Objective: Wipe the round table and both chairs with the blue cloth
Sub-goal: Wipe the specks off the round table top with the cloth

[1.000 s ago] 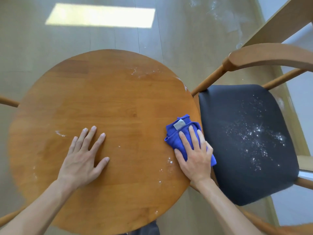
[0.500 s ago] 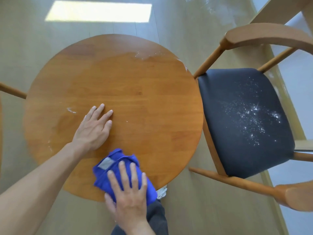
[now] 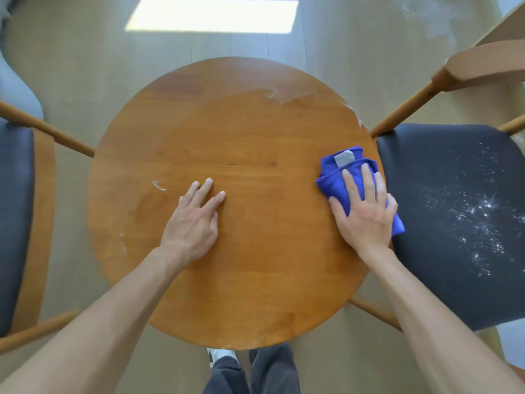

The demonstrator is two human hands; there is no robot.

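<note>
Round wooden bench (image 3: 255, 137) between two chairs, left hand (image 3: 193, 226) flat and released on the wood, right hand (image 3: 366, 214) pressing blue cloth (image 3: 338, 183) at the bench's right edge — fingers straight, white specks on the right chair (image 3: 454, 223) seat.

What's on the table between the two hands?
In the head view, the stretch of round table between the left hand and the right hand, which presses the blue cloth, is almost bare wood, with one tiny white speck.

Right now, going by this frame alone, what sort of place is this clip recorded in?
Probably a dining or sitting corner of a home or small café. A small round table stands on a pale plank floor, with a dark-cushioned wooden chair at each side and a patch of sunlight on the floor.
</note>
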